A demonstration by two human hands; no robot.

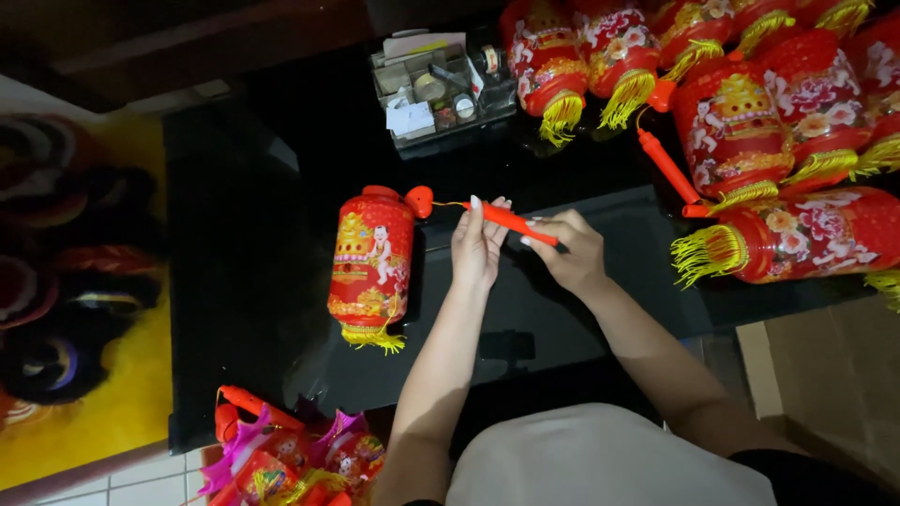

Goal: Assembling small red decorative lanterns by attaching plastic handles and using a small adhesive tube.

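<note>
Red plastic handle stick is held between both hands above the black glossy surface. Right hand: grip closed on the stick's near end, fingers curled over it, thumb side hidden. Left hand: fingers extended and lightly pinched about the stick's forward part, palm turned down; hold looks loose rather than clenched.

From the stick's tip a thin yellow cord runs to a small red cap, which touches the top of the red lantern. The lantern lies on its side on the surface, just left of the left hand, its yellow tassel fringe pointing toward the person. It is printed with a child figure and gold ornament.

Judgement on handling: the cord is short and fine, so the stick is best kept low and level, with the left fingers steadying the tip while the right hand bears the weight. A sharp pull would likely drag the lantern across the slick surface or strain the cord at the cap. The lantern body looks light and thin-walled; squeezing is to be avoided.

Further out: a row of finished lanterns is massed at the far right, one with its own stick lying between them. A clear organiser tray with tape rolls stands at the far edge. A heap of packaged lanterns lies on the floor at lower left.
</note>
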